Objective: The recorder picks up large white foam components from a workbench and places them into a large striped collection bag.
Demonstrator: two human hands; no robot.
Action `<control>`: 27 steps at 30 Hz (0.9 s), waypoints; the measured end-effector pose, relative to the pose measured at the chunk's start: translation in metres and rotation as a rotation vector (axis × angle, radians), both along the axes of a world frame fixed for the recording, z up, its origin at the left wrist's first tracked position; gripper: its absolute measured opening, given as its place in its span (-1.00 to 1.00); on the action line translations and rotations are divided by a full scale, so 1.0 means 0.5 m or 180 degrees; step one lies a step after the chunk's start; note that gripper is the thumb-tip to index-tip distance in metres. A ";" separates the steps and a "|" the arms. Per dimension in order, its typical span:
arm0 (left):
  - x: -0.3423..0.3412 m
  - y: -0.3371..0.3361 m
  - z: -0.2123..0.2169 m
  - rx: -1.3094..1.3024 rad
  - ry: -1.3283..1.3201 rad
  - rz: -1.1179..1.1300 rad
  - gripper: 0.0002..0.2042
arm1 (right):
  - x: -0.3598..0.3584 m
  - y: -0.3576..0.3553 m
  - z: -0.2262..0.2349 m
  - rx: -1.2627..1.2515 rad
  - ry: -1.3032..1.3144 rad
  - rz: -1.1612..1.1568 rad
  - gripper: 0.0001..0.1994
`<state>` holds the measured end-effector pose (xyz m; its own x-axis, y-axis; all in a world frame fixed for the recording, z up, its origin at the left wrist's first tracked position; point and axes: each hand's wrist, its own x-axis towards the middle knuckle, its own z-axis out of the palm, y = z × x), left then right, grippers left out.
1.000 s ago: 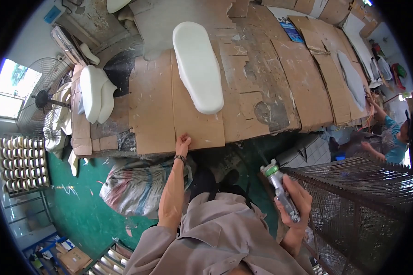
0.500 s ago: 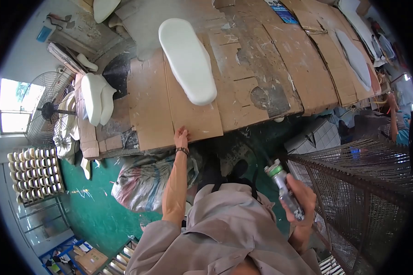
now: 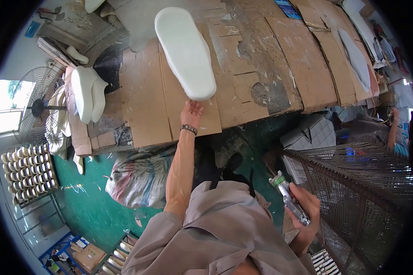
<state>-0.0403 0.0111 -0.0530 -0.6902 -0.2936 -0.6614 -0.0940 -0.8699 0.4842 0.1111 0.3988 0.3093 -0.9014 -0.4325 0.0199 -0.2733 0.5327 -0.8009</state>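
Note:
A large white shoe sole [image 3: 186, 52], apparently foam, lies lengthwise on the cardboard-covered table in front of me. My left hand [image 3: 191, 113] reaches to the sole's near end, its fingers apart and their tips right at the edge. Whether they touch or reach beneath it, I cannot tell. Low on the right, clear of the table, my right hand [image 3: 306, 206] is wrapped round a metal spray gun [image 3: 289, 198] with a green ring near its front. The gun points up and to the left, toward the table.
Two white soles [image 3: 88, 95] stand together at the table's left end, beside a fan [image 3: 38, 108]. A stuffed woven sack [image 3: 135, 178] sits under the front edge. Racks of soles [image 3: 30, 173] stand at left; a rusty mesh rack [image 3: 353, 183] is close on my right. Another person's arm [image 3: 393, 130] shows far right.
My left hand has moved forward from the cardboard's front edge to the sole's near end, and its fingers have spread. The right hand still grips the spray gun, slightly lower in view.

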 end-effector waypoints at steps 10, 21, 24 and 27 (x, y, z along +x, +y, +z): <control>-0.048 -0.018 -0.024 -0.0446 0.0748 0.0385 -0.69 | -0.092 -0.125 0.013 0.0138 0.0755 -0.0538 -0.51; -0.084 -0.148 0.251 -0.0544 0.1525 0.1110 -0.62 | -0.184 -0.290 0.021 0.0277 0.0539 0.0109 -0.54; -0.075 -0.236 0.267 -0.0718 0.1657 0.1303 -0.66 | -0.209 -0.321 0.016 0.0306 0.0068 0.0273 -0.52; -0.080 -0.372 0.253 -0.1255 0.1687 0.1577 -0.69 | -0.234 -0.362 0.011 0.0392 0.0045 0.0429 -0.51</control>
